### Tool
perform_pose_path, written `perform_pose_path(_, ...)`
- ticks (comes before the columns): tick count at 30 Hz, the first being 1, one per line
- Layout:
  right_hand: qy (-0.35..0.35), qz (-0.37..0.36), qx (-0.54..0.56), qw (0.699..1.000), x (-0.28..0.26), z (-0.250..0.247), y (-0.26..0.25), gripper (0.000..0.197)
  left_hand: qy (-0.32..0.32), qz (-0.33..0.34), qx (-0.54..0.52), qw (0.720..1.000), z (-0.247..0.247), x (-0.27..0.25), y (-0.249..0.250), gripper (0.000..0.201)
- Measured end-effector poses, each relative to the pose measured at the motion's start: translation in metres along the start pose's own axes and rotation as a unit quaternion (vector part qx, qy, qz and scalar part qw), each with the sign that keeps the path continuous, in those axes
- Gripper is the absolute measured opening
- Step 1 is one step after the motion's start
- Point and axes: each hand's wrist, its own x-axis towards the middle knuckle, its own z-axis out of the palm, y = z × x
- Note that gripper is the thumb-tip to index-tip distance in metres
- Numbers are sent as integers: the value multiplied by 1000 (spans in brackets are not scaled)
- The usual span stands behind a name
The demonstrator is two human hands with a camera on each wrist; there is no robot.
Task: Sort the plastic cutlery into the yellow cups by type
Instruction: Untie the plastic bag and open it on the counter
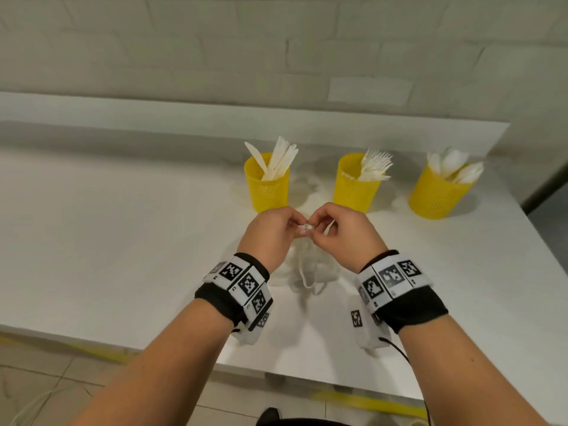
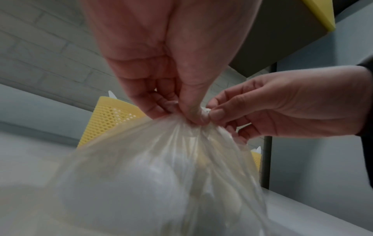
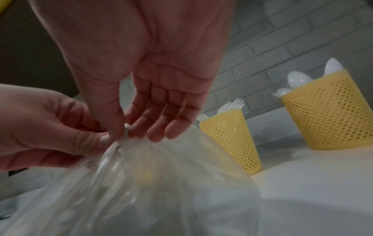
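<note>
**Both hands pinch the knotted neck of a clear bag in front of three filled cups**

On the white tabletop [image 1: 123,241], the leftmost yellow perforated plastic cup [image 1: 266,187] stands upright with white plastic knives [image 1: 281,159] fanning out of its top. In front of it, the left hand [image 1: 270,233] pinches the gathered, twisted neck of a thin translucent plastic bag [image 2: 161,167] between thumb and curled fingers. The bag hangs below the hands, and pale rounded shapes show blurred inside it; what they are cannot be told. Touching the same knot from the other side, the right hand [image 1: 341,232] nips the neck with thumb and forefinger, its other fingers loosely bent. Behind the hands, the middle yellow perforated cup [image 1: 355,186] holds white plastic forks [image 1: 376,166], tines up. Farthest right, near the table's corner, the third yellow perforated cup [image 1: 436,195] holds white plastic spoons [image 1: 455,166], bowls upward. Both wrists wear black bands with white blocks bearing black-and-white square markers [image 1: 246,282].
</note>
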Motion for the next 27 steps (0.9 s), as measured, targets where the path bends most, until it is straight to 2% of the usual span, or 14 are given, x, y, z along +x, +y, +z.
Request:
perform_pose_path(7,-90,39,-21,995,4,-6,4,9,-12,-8,6,1000,4,-1,-3,10)
perform_pose_path(10,-107,38,-20,993,3,-7,5,12,14,16,50,999,3,-1,-2,12)
perform_pose_path(13,-97,27,0,995,3,-10,10,18,46,16,43,998,2,1,-4,22)
perform_pose_path(17,-47,9,38,998,4,-11,15,15,10,-13,-11,1000,3,3,-6,17)
perform_pose_path(23,-22,-1,40,999,7,-6,19,2,9,-5,-14,1000,-1,7,-6,14)
perform_pose_path(27,-24,-14,39,999,10,-7,22,5,17,5,0,1000,-3,7,-5,14)
